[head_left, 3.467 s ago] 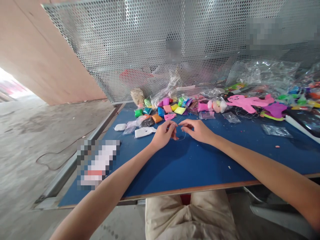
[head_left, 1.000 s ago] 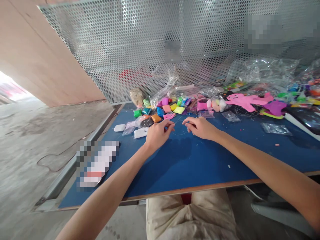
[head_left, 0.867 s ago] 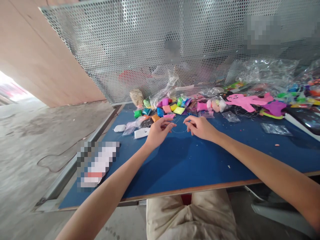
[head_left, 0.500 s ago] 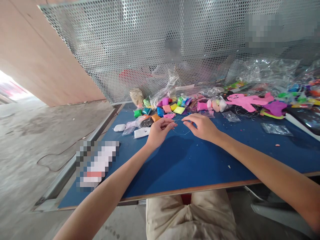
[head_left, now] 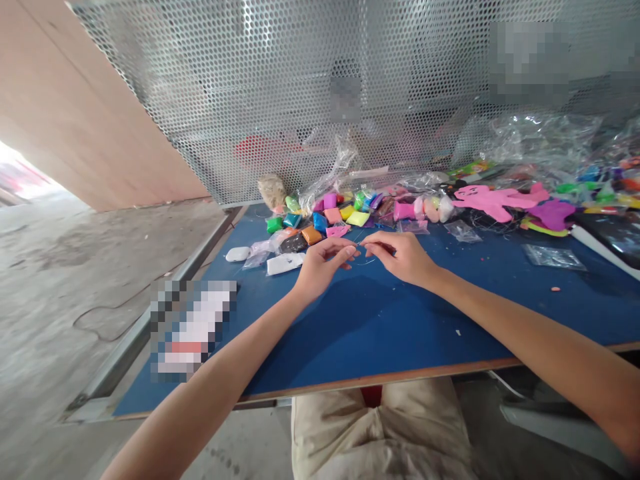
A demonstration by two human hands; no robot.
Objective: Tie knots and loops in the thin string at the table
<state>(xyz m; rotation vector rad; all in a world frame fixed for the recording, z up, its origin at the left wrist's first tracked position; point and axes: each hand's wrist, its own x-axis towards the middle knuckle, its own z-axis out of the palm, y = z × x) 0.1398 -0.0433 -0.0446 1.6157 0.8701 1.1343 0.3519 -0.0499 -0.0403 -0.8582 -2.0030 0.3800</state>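
Observation:
My left hand (head_left: 320,265) and my right hand (head_left: 400,257) meet over the blue table (head_left: 380,327), fingertips almost touching. Both pinch a thin, pale thread or wire (head_left: 367,261) that loops between them just above the tabletop; it is very fine and hard to follow. Behind the hands lies a heap of small coloured clay packets (head_left: 330,219) in clear wrap.
A perforated metal screen (head_left: 310,87) stands along the table's back edge. White packets (head_left: 280,264) lie left of my hands. Pink and purple foam cut-outs (head_left: 500,202) and crumpled clear bags (head_left: 540,143) fill the back right. The table's front edge (head_left: 390,379) is near my lap.
My hands have drawn together until the fingertips nearly meet; half a second ago the right fingers were spread wider and the loop hung between the hands.

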